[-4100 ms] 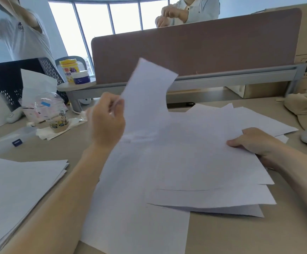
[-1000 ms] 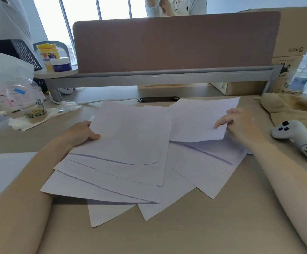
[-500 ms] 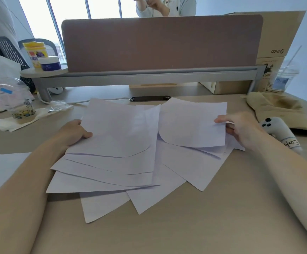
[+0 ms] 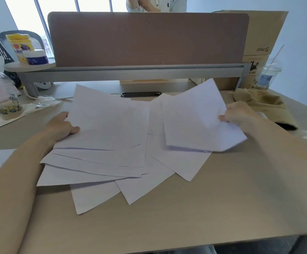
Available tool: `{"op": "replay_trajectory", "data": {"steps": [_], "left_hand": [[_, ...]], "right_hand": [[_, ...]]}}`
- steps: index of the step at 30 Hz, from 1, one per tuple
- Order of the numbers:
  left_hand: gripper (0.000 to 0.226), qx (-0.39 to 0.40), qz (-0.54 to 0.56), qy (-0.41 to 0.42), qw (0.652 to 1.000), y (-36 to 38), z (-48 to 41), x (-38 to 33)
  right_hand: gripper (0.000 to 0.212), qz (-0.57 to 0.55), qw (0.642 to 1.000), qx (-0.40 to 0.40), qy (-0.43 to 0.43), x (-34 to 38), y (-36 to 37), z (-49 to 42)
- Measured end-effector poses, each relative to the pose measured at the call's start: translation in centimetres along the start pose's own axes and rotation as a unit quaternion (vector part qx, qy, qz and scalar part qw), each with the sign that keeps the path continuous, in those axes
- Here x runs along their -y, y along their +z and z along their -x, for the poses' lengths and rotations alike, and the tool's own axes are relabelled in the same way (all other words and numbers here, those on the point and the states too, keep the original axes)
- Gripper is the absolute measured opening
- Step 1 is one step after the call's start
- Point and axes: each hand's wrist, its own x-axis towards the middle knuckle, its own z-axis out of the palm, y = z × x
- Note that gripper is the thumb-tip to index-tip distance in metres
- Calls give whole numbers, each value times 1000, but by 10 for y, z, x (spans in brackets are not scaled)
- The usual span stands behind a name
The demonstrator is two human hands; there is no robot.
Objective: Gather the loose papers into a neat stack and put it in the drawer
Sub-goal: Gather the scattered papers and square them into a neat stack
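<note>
While left hand (image 4: 61, 129) grips the fanned papers (image 4: 103, 136) mid-left and right hand (image 4: 238, 116) pinches one raised sheet (image 4: 194, 121), unclamped lower sheets (image 4: 139, 187) risk sliding askew

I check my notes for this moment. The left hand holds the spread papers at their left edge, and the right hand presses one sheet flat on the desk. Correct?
One part is wrong. In the head view the right hand pinches the sheet and holds it raised and tilted above the others, not pressed flat. The left hand does hold the spread papers at their left edge.
</note>
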Motion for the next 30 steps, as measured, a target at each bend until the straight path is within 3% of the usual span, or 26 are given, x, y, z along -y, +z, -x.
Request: {"op": "replay_trajectory", "data": {"steps": [2, 5, 7, 11, 14, 17, 21, 25, 27, 30], "left_hand": [[34, -1, -2, 0, 1000, -1, 1, -1], [36, -1, 36, -12, 999, 2, 3, 0], [37, 4, 85, -19, 996, 5, 4, -1], [39, 7, 123, -21, 992, 11, 5, -2], [37, 26, 157, -19, 987, 19, 7, -7], [43, 27, 160, -7, 987, 29, 14, -14], [58, -8, 151, -14, 988, 33, 17, -19], [88, -26, 191, 13, 981, 42, 29, -30], [81, 6, 222, 26, 975, 46, 37, -37], [44, 79, 262, -4, 962, 52, 42, -43]], "right_hand": [[18, 79, 996, 47, -17, 4, -2, -2], [13, 165, 979, 82, -92, 14, 7, -4], [31, 197, 970, 87, -115, 21, 17, -8], [49, 241, 960, 113, -86, 28, 37, -29], [43, 275, 953, 109, -67, 35, 41, -39], [59, 271, 955, 115, -45, 37, 41, -45], [38, 243, 962, 112, -49, 40, 37, -42], [22, 159, 979, 102, -70, 73, 16, -17], [18, 139, 982, 72, -106, 101, 6, 10], [13, 82, 976, 98, -175, 142, 16, 52]]}}
